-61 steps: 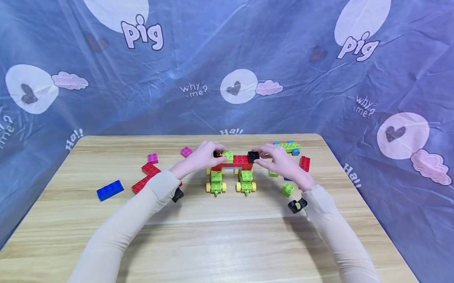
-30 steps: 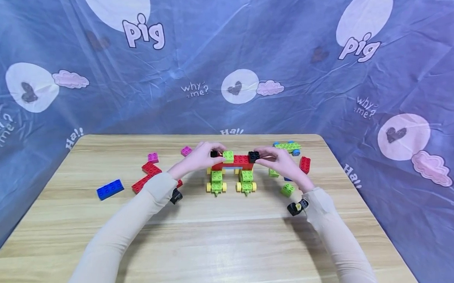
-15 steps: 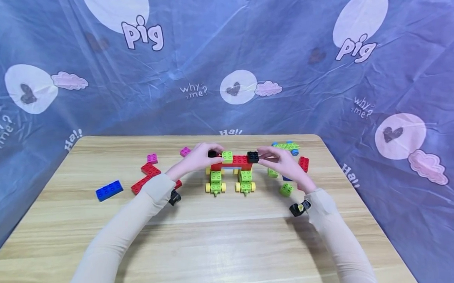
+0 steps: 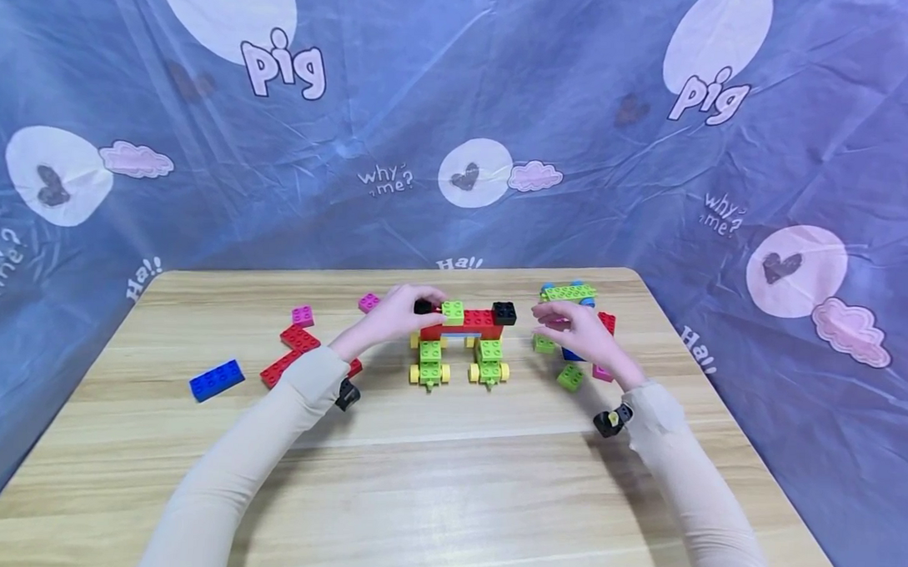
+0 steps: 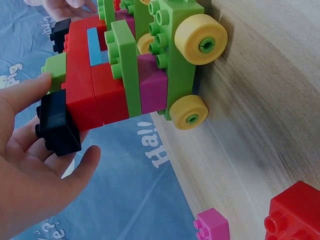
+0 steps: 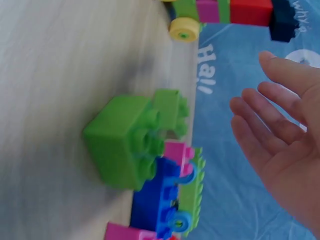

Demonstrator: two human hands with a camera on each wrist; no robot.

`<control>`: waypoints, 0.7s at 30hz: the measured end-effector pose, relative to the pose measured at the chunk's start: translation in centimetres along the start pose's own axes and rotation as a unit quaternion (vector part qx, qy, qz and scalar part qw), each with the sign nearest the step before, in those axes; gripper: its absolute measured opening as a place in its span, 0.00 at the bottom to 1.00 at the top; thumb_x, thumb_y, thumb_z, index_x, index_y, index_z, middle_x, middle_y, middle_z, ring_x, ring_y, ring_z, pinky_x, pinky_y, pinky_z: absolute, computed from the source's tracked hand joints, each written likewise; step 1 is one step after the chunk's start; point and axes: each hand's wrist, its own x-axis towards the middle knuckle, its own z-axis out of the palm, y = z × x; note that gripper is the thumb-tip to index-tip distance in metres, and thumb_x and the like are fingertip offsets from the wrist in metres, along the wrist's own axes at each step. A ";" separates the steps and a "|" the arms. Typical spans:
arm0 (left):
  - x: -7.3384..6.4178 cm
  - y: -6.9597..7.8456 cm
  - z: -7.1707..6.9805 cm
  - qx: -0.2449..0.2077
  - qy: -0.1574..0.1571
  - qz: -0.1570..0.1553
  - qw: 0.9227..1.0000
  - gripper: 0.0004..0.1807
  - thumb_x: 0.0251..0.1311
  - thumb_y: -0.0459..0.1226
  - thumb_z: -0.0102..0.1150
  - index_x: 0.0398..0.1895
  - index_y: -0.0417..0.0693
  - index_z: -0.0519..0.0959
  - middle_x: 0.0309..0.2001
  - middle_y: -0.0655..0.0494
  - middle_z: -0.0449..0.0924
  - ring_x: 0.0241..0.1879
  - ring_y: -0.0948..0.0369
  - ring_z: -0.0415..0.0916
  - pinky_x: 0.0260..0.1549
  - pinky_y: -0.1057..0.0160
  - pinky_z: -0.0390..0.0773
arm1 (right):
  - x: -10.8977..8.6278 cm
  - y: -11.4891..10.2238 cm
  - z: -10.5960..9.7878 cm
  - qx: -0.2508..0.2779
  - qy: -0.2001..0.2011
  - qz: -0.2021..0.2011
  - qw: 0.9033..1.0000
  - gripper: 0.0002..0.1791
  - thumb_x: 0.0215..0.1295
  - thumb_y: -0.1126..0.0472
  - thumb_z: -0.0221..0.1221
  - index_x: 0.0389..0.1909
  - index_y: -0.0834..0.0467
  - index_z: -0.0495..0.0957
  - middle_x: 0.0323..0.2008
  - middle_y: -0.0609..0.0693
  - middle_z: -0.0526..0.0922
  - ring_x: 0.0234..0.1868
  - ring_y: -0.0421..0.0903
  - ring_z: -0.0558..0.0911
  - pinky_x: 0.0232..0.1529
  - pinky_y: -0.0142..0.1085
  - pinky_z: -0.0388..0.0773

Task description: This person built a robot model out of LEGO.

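Observation:
Near the table's far middle stands a red toy-brick bridge (image 4: 478, 320) on two lime stacks with yellow wheels (image 5: 201, 39). My left hand (image 4: 396, 313) is at its left end, around a black brick (image 5: 60, 122). The left thumb touches a lime brick (image 4: 453, 313) on top, with fingers on its far side; some fingertips are hidden. Another black brick (image 4: 504, 312) sits on the bridge's right end. To the right of it, my right hand (image 4: 580, 331) hovers apart from the bridge with loosely bent fingers, nothing between them.
On the right lie lime bricks (image 4: 571, 377), a blue brick (image 6: 150, 200), pink and red bricks and a lime wheeled base (image 4: 570, 293). Left of the bridge are red bricks (image 4: 300, 338), pink bricks (image 4: 303, 315) and a long blue brick (image 4: 217, 380). A blue printed cloth (image 4: 460, 108) hangs behind.
My right hand has left the right-hand black brick and moved right, slightly down; that brick stays on the bridge. The left hand keeps its place at the lime brick.

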 end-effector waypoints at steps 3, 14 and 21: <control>0.0 -0.1 0.0 0.002 0.000 0.004 1.000 0.24 0.63 0.42 0.64 0.60 0.42 0.78 0.59 0.44 0.81 0.60 0.49 0.78 0.65 0.52 0.75 | -0.2 0.7 0.0 -0.016 -0.004 0.000 1.000 0.19 0.64 0.67 0.63 0.55 0.69 0.78 0.52 0.68 0.82 0.51 0.61 0.84 0.54 0.52 0.82; 0.0 0.0 -0.1 0.006 -0.001 0.009 1.000 0.24 0.63 0.41 0.64 0.60 0.41 0.77 0.60 0.44 0.80 0.62 0.49 0.76 0.66 0.52 0.74 | -0.6 2.3 -0.1 -0.071 -0.035 -0.013 0.997 0.18 0.61 0.68 0.65 0.50 0.72 0.79 0.48 0.68 0.84 0.50 0.62 0.84 0.53 0.54 0.82; 0.0 -0.1 0.0 0.006 -0.002 0.015 1.000 0.25 0.63 0.41 0.64 0.60 0.38 0.77 0.59 0.43 0.80 0.61 0.48 0.77 0.65 0.51 0.75 | -0.4 2.2 0.2 -0.073 -0.054 -0.022 0.996 0.18 0.60 0.70 0.64 0.52 0.72 0.79 0.50 0.66 0.84 0.51 0.61 0.84 0.53 0.52 0.83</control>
